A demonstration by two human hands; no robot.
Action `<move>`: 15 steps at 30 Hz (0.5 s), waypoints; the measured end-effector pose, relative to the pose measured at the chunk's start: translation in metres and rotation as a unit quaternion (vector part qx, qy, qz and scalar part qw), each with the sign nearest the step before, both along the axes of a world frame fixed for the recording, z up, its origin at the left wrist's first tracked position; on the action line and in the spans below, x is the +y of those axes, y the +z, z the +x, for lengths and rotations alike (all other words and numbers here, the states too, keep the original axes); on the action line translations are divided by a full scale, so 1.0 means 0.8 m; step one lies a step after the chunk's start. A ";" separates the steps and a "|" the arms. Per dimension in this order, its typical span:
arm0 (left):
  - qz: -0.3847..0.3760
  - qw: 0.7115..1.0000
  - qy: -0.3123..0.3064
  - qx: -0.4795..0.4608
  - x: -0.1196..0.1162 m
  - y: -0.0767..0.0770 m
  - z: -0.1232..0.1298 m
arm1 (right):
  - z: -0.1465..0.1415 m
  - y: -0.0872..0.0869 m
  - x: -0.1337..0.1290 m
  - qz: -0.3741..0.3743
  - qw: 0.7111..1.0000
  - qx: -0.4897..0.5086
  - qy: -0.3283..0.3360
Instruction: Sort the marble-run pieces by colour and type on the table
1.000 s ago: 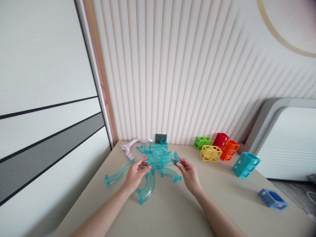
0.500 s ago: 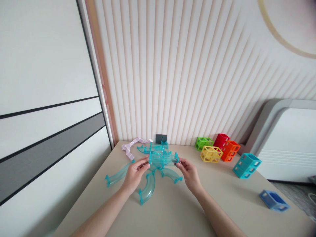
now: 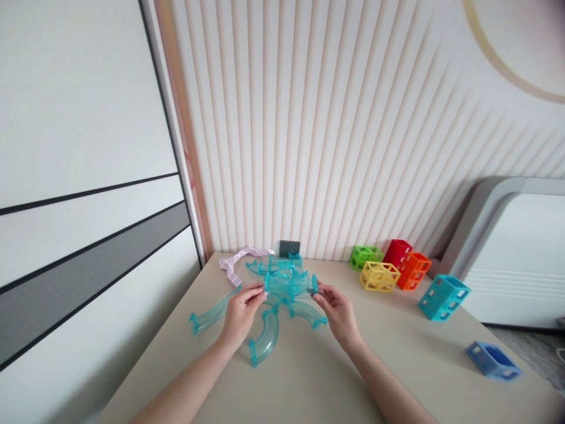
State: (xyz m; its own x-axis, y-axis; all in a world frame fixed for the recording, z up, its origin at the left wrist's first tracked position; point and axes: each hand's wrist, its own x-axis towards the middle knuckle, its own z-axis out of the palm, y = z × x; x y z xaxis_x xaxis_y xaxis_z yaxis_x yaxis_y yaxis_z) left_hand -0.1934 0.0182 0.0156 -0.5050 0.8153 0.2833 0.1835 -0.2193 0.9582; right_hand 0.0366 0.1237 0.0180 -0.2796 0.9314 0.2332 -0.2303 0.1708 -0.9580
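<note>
Between my two hands is a straight, see-through teal toy track tube (image 3: 291,285), held level above the table. My left hand (image 3: 242,307) pinches its left end, and my right hand (image 3: 338,307) grips the right end with thumb and fingers. Behind and below it lie more teal track pieces (image 3: 282,265), partly hidden by the held tube. A curved teal piece (image 3: 267,340) rests in front of my left hand, another curved piece (image 3: 308,312) beside my right, and a long teal piece (image 3: 212,315) to the left.
A lilac folded strip (image 3: 233,265) lies at the back left of the table (image 3: 309,377). Toward the right stand open-frame blocks: green (image 3: 365,257), yellow (image 3: 379,277), red (image 3: 396,252), orange (image 3: 414,271), teal (image 3: 444,297) and blue (image 3: 493,360). A dark wall socket (image 3: 290,248) is behind.
The held tube has turned slightly between my hands and its right end sits a little further left. The whole view has shifted slightly; the pieces on the table lie as before.
</note>
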 end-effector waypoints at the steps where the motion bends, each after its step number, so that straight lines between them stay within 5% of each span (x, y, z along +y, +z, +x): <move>1: 0.001 1.000 0.002 0.001 0.000 -0.001 0.000 | -0.001 0.000 0.000 -0.003 1.000 0.008 -0.002; 9: 0.017 1.000 0.008 0.016 0.015 -0.001 0.010 | 0.007 0.003 0.013 0.017 1.000 0.016 -0.018; 15: 0.025 0.997 -0.020 0.064 0.083 0.030 0.041 | 0.026 0.008 0.059 0.063 0.985 0.007 -0.160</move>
